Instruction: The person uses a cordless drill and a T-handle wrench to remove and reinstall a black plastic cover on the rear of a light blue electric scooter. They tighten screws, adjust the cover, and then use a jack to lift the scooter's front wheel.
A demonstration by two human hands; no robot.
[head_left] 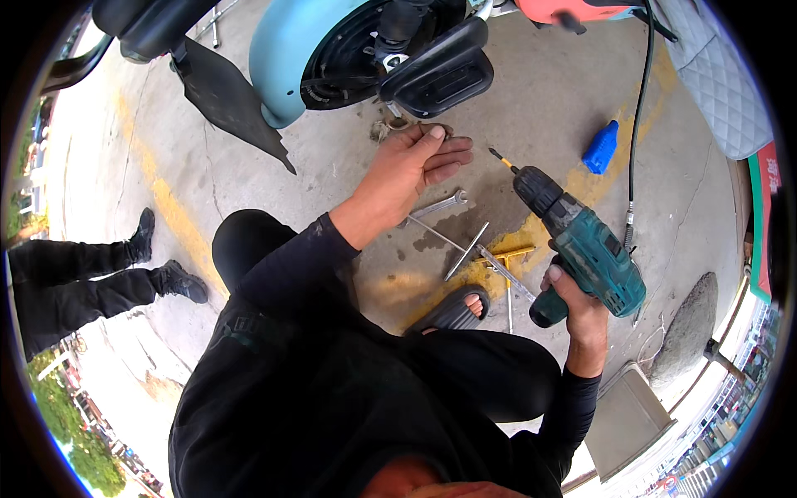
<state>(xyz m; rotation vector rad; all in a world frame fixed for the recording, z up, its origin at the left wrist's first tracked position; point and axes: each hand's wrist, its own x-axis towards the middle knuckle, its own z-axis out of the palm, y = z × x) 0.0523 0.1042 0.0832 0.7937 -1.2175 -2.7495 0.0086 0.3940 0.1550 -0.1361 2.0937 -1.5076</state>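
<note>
My right hand (pixel 579 300) is wrapped round the grip of a green and black cordless drill (pixel 591 249). The drill's bit, with a yellow band, points up and left toward my left hand (pixel 408 162). There the thumb presses against the index finger, while the other fingers stretch to the right. Something small and dark shows at the thumb tip, too small to name. Just beyond that hand is a light-blue scooter's front end, with its fender (pixel 278 62) and a black plastic part (pixel 438 79). Drill bit and left hand are apart.
On the concrete lie an open-end wrench (pixel 447 203), a silver T-handle wrench (pixel 466 251), a yellow T-handle wrench (pixel 506 256) and a blue bottle (pixel 601 148). A black hose (pixel 640 108) hangs at right. A bystander's legs (pixel 91 267) are at left. My sandalled foot (pixel 452 311) is near the tools.
</note>
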